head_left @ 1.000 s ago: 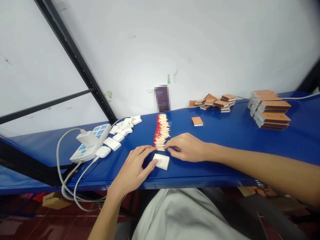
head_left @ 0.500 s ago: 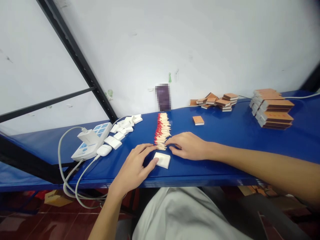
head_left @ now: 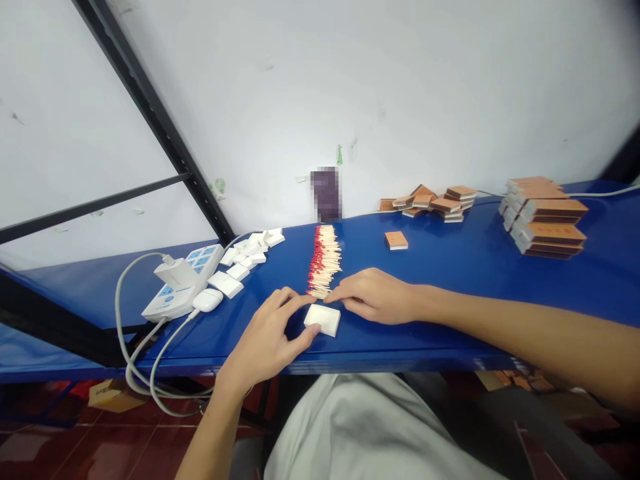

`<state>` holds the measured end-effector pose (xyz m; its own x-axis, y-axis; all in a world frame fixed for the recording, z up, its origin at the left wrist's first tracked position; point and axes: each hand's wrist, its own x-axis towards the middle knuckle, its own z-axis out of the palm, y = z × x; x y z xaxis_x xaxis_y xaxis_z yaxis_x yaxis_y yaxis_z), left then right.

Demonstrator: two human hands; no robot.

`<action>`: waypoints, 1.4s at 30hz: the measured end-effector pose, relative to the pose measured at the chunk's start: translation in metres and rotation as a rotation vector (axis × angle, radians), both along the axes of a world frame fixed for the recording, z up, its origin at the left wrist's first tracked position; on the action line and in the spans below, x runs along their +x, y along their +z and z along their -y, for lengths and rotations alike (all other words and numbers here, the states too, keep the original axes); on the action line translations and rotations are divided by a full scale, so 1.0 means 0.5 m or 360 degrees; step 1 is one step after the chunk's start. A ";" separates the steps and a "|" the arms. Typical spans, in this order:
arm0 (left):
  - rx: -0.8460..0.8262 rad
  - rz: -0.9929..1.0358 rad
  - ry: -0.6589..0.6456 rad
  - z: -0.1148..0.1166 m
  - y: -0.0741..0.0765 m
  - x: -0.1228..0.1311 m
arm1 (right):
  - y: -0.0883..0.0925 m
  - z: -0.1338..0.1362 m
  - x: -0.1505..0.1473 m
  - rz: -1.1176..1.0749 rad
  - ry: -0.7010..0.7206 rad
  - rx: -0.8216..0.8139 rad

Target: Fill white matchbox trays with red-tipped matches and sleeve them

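Observation:
A long row of red-tipped matches (head_left: 325, 262) lies on the blue shelf, heads to the left. Just in front of its near end sits a white inner matchbox tray (head_left: 323, 320). My left hand (head_left: 273, 328) has thumb and index finger spread: the thumb touches the tray's near left part, and the index tip is by the match heads at the row's near end. From the right, my right hand (head_left: 373, 295) reaches in with its index finger extended to the stick ends of the nearest matches. Its thumb stays apart, and the other fingers are partly hidden.
Several white trays (head_left: 239, 265) lie to the left beside a power strip (head_left: 173, 297) with a plugged-in charger and cables. A single orange matchbox cover (head_left: 397, 241) lies right of the matches. Behind it is a loose heap of covers (head_left: 423, 199); stacked boxes (head_left: 550, 217) stand far right.
My right index finger has moved left and slightly nearer, onto the near end of the matches. The white tray has shifted slightly left. My left thumb reaches a little further over it.

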<state>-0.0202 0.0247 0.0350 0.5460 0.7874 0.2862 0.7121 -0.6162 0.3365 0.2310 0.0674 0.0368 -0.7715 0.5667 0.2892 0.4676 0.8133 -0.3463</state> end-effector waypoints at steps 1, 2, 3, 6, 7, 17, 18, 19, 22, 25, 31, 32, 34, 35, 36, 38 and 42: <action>-0.0013 -0.0010 0.0000 0.000 0.000 0.001 | 0.000 0.000 0.000 0.0019 0.0006 -0.0009; -0.0022 -0.0017 0.0001 0.000 0.001 0.002 | 0.000 -0.001 0.000 0.0034 0.0006 -0.0014; -0.0029 -0.0021 0.0005 0.000 0.001 0.003 | 0.000 -0.001 0.000 0.0046 0.0008 -0.0016; -0.0037 -0.0031 0.0016 0.000 0.004 0.005 | -0.001 -0.003 -0.001 0.0074 -0.0002 0.0002; -0.0041 -0.0031 0.0020 0.001 0.004 0.006 | -0.003 -0.004 -0.002 0.0080 -0.0018 0.0014; -0.0090 0.0020 0.0057 0.001 0.005 0.006 | -0.008 -0.006 0.001 0.0027 -0.0085 0.0067; -0.0069 0.0030 0.0106 0.000 0.004 0.004 | -0.007 -0.005 0.001 0.0028 -0.0085 0.0062; -0.0044 0.0044 0.0170 0.000 0.003 0.003 | -0.006 -0.004 0.000 0.0034 -0.0087 0.0056; 0.0091 0.0107 0.0385 0.001 -0.001 -0.004 | -0.002 -0.001 -0.002 0.0100 -0.0115 0.0046; 0.0314 0.0221 0.0541 0.004 -0.007 -0.009 | 0.000 0.001 -0.003 0.0169 -0.0149 0.0042; 0.0157 0.0256 0.0398 0.011 -0.010 -0.005 | -0.003 -0.002 0.000 0.0125 -0.0065 0.0036; 0.0118 0.0208 0.0350 0.011 -0.009 -0.004 | -0.003 -0.003 0.001 0.0115 -0.0044 0.0037; 0.0073 0.0128 0.0284 0.009 -0.007 -0.002 | -0.004 -0.004 0.002 0.0107 -0.0021 0.0039; 0.0058 0.0100 0.0263 0.007 -0.006 -0.001 | -0.004 -0.004 0.002 0.0108 -0.0019 0.0038; 0.0048 0.0082 0.0246 0.006 -0.006 -0.001 | -0.004 -0.004 0.002 0.0108 -0.0020 0.0037; 0.0046 0.0066 0.0218 0.003 -0.006 -0.001 | -0.003 -0.004 0.002 0.0109 -0.0020 0.0037; 0.0036 0.0037 0.0169 0.000 -0.009 -0.003 | -0.001 -0.002 0.000 0.0100 -0.0008 0.0035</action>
<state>-0.0219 0.0249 0.0306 0.4527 0.8338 0.3160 0.7661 -0.5450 0.3405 0.2312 0.0684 0.0363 -0.7856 0.5647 0.2530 0.4920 0.8180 -0.2981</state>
